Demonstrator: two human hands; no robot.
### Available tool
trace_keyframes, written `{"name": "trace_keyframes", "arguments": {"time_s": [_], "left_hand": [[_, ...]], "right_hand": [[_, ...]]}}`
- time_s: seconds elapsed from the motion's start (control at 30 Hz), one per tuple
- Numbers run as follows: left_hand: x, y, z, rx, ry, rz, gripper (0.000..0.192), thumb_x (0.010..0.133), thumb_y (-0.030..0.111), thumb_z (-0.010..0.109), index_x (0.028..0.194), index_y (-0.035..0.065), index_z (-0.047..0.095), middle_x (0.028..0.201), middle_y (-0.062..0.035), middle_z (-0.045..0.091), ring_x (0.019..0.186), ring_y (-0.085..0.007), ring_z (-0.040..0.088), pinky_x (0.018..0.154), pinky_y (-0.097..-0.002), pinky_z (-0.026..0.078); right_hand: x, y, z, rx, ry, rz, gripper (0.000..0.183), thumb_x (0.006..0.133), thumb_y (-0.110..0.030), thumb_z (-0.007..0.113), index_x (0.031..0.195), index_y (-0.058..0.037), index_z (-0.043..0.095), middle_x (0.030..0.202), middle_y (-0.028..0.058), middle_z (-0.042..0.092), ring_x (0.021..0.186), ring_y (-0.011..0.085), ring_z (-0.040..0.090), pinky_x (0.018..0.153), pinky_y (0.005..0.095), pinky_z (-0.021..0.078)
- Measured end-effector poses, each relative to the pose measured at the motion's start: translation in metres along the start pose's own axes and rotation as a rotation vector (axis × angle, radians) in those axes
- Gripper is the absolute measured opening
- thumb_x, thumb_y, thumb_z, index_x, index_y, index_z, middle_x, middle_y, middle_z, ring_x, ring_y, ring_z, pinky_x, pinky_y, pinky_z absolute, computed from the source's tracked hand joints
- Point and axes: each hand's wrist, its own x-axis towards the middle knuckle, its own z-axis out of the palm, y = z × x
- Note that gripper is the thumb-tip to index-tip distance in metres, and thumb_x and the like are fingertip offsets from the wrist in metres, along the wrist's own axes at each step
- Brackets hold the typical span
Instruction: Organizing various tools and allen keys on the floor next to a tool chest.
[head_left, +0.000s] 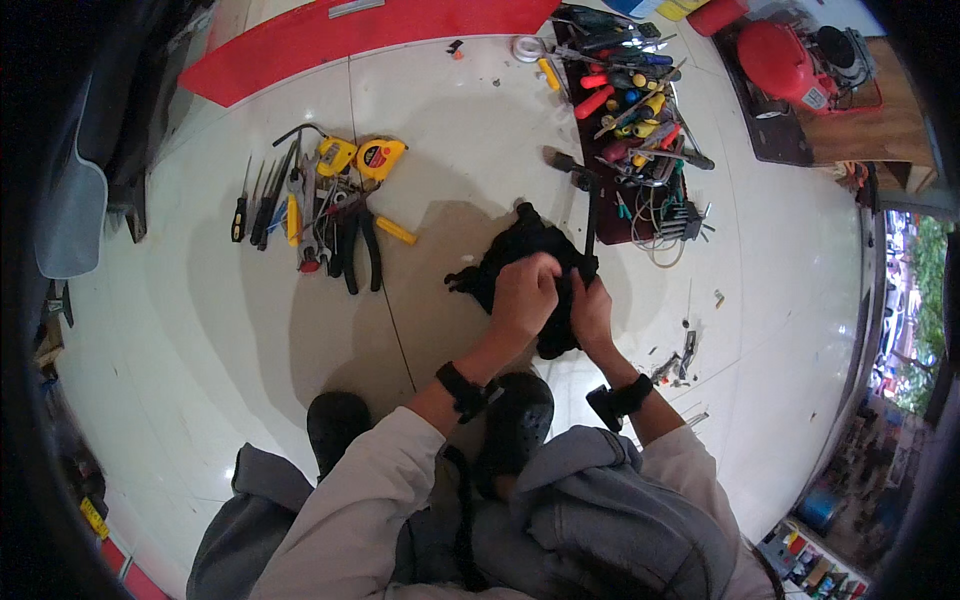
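A bunched black cloth (517, 244) is on the tiled floor in front of me. My left hand (527, 294) is closed on its upper face, and what lies between those fingers is hidden. My right hand (592, 309) grips the cloth's right edge, where a dark bar-like tool (592, 217) reaches upward from beside the fingers; whether the hand holds that tool too, I cannot tell. At the left, screwdrivers (239, 217), wrenches (306, 217), black-handled pliers (362, 244) and a yellow tape measure (379, 159) lie grouped on the floor.
A dark mat (622, 217) piled with screwdrivers and other hand tools lies at the upper right. Small metal scraps (684, 356) are scattered right of my hands. A red panel (375, 34) spans the top, and a red air compressor (784, 67) stands at the far right.
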Motion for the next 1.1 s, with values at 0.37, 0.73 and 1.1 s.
{"name": "trace_keyframes", "arguments": {"time_s": [0.37, 0.73, 1.1], "left_hand": [[0.048, -0.001, 0.018, -1.139, 0.146, -0.545, 0.040, 0.094, 0.049, 0.043, 0.084, 0.0103, 0.042, 0.076, 0.0019, 0.039, 0.055, -0.0095, 0.036, 0.052, -0.0242, 0.034], [0.040, 0.005, -0.007, -1.454, -0.152, -0.175, 0.048, 0.090, 0.058, 0.040, 0.070, 0.0145, 0.035, 0.055, 0.0053, 0.023, 0.048, -0.0104, 0.018, 0.050, -0.0277, 0.022], [0.051, 0.012, -0.092, -1.258, -0.332, -0.229, 0.050, 0.094, 0.057, 0.032, 0.067, 0.0153, 0.033, 0.050, 0.0062, 0.018, 0.042, -0.0095, 0.015, 0.045, -0.0272, 0.021]], "right_hand": [[-0.023, -0.007, 0.001, -0.277, -0.130, -0.438, 0.041, 0.090, -0.023, 0.055, 0.109, 0.0092, 0.039, 0.076, 0.0296, 0.059, 0.071, 0.0462, 0.058, 0.060, 0.0505, 0.0456], [-0.026, -0.017, -0.021, 0.093, -0.305, -0.445, 0.031, 0.091, -0.025, 0.056, 0.099, 0.0027, 0.045, 0.069, 0.0257, 0.057, 0.068, 0.0446, 0.059, 0.057, 0.0458, 0.0448], [-0.007, 0.035, -0.053, 0.573, -0.421, -0.054, 0.052, 0.098, -0.042, 0.040, 0.122, 0.0031, 0.048, 0.092, 0.0012, 0.058, 0.081, 0.0096, 0.051, 0.075, 0.0271, 0.0448]]}}
